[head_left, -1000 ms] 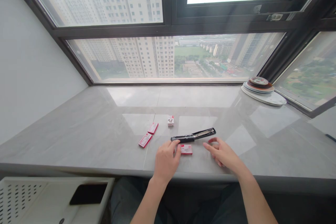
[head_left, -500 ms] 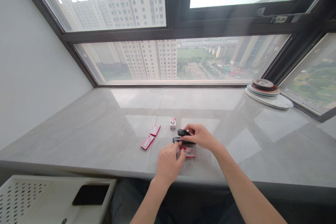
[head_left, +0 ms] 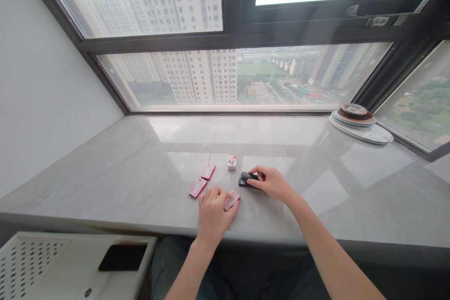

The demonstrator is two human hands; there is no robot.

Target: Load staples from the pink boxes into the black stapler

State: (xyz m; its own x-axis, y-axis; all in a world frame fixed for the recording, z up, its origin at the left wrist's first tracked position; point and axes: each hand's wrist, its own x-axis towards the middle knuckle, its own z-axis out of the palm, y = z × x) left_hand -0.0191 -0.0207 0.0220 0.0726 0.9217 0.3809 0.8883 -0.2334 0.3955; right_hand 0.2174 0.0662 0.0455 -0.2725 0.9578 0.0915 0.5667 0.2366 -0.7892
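Your right hand [head_left: 273,183] grips the black stapler [head_left: 247,180] (closed); your left hand [head_left: 212,212] pinches a red staple box [head_left: 231,200].

Print on small upright box [head_left: 231,162] beside stapler [head_left: 247,180] too small to read; stapler's rear hidden under right hand [head_left: 272,183].

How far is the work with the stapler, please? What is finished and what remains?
Done, it seems: the stapler lies shut on the sill under the right hand. In hand: the left hand holds a red staple box by its edge. Left: two more red boxes and a small white box lie untouched beyond the hands.
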